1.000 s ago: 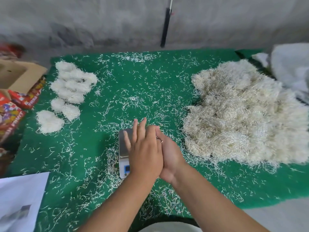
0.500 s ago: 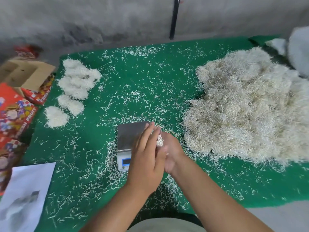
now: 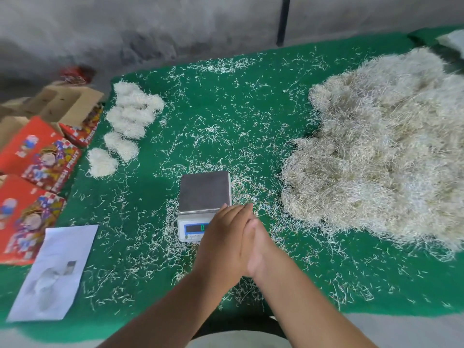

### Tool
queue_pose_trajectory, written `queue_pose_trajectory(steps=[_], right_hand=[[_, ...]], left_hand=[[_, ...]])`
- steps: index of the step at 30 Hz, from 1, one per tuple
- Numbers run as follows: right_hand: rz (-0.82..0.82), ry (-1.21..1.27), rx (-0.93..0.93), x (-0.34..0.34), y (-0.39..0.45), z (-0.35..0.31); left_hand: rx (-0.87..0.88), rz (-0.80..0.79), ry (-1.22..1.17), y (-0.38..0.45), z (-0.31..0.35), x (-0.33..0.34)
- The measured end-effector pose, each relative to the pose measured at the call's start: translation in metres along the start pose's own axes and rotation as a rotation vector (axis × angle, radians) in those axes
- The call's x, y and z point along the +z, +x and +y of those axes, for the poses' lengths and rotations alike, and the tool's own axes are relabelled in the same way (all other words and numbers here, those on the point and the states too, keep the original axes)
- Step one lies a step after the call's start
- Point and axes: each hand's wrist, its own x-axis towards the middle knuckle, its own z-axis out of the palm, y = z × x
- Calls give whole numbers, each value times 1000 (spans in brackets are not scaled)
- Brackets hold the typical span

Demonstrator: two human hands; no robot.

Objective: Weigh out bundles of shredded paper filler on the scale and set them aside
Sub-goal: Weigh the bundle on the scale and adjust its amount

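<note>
Pale shredded paper filler [image 3: 381,151] heaped beside steel-topped scale [image 3: 204,192].

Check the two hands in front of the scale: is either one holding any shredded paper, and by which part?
It cannot be told. The left hand and right hand are pressed palm to palm with fingers straight, just before the scale; anything between the palms is hidden.

The red printed cardboard boxes [image 3: 42,156] at the left read "FRESH FRUIT" along one edge. The small white digital scale [image 3: 200,204] displays a green "0".
</note>
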Motion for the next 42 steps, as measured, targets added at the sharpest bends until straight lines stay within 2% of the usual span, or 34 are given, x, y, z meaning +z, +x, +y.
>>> queue_pose_trajectory(steps=[4,6,9,12,15,20,25,29,32,34,37,39,42], right_hand=[[-2,-3,-35,-9,-12,7],[-2,90,-25,-8,-16,10],[-11,38,-17,-6,-13,7],[34,-70,-17,3,-10,9],[70,-23,41,11,-6,15],[142,-18,133,30,-2,12],[130,-100,-6,54,-6,13],[31,-272,-196,77,-13,0],[-49,-284,-230,91,-20,-6],[-50,-214,-179,91,-22,-16],[-4,-145,-152,84,-22,-28],[-7,-141,-121,75,-22,-32],[-40,-134,-102,76,-21,-32]], left_hand=[[-81,-68,-70,-11,7,5],[-108,-76,-96,-11,6,6],[-126,-71,-89,-3,-6,6],[-67,13,-47,3,-22,1],[38,78,-60,4,-36,-5],[171,12,48,-1,-59,-22],[208,129,-14,19,-61,-41],[122,153,-147,60,-48,-62],[38,274,-303,79,-37,-80],[-124,324,-522,90,-33,-89],[-371,301,-906,100,-28,-92],[-403,282,-919,97,-24,-85],[-247,216,-711,82,-19,-65]])
